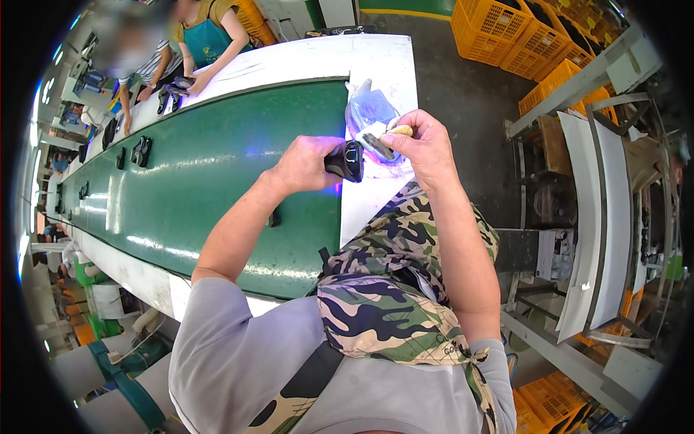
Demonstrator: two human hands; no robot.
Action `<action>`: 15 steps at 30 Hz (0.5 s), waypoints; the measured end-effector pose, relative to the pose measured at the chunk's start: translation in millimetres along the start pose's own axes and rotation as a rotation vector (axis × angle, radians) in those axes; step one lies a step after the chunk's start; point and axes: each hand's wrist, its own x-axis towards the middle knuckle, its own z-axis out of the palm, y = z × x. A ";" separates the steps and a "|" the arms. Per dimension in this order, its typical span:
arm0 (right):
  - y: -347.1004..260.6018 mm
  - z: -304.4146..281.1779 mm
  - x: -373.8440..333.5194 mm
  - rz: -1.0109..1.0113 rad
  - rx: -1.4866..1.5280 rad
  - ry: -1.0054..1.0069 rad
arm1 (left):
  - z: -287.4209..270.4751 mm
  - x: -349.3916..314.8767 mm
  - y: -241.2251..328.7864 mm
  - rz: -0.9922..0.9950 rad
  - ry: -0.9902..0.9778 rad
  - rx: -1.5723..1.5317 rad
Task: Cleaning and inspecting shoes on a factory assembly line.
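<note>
My left hand is wrapped round a black shoe, one end of which points right, over the edge of the green belt. Higher and to the right, my right hand pinches a small brush-like tool with a pale yellow handle. A dark grey, flattish piece lies just under its fingertips; I cannot tell whether it belongs to the tool. Behind it, a clear bluish plastic container sits in crumpled film on the white table end. The shoe and the tool are apart.
A green conveyor belt runs off to the far left, carrying several black shoes. Across it, a person in a teal apron handles dark shoes. Orange crates are stacked at far right; a metal rack stands at right.
</note>
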 end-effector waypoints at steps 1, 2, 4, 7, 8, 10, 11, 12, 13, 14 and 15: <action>0.0 0.5 1.4 -0.002 -0.002 -0.005 | -3.4 -0.1 1.7 -0.038 -0.079 -0.046; 0.1 0.8 2.8 -0.014 -0.001 0.011 | -6.5 -0.2 2.7 -0.040 -0.074 -0.045; 3.0 -0.2 5.7 -0.025 0.000 0.022 | -11.4 -2.4 3.8 -0.137 -0.235 -0.219; 5.3 -1.1 11.6 -0.077 0.051 0.004 | -8.8 -6.7 -2.8 -0.101 -0.256 -0.345; 4.9 -0.7 12.4 -0.111 0.056 0.019 | -8.0 -7.9 -5.4 -0.103 -0.254 -0.346; 4.6 -0.3 14.3 -0.142 0.060 0.033 | -6.1 -9.7 -11.8 -0.219 -0.369 -0.467; 5.7 -1.2 15.7 -0.154 0.041 0.029 | -0.2 -12.7 -19.0 -0.220 -0.368 -0.468; 5.7 -1.4 16.6 -0.166 0.022 0.026 | 5.8 -15.0 -23.5 -0.208 -0.351 -0.601; 6.0 -1.2 17.3 -0.164 0.021 0.025 | 10.5 -17.6 -27.6 -0.195 -0.333 -0.734; 6.4 -1.0 17.9 -0.172 -0.008 0.025 | 13.9 -20.4 -31.7 -0.197 -0.332 -0.737; 6.5 -1.1 18.8 -0.181 -0.037 0.027 | 14.1 -20.6 -30.5 -0.237 -0.351 -0.832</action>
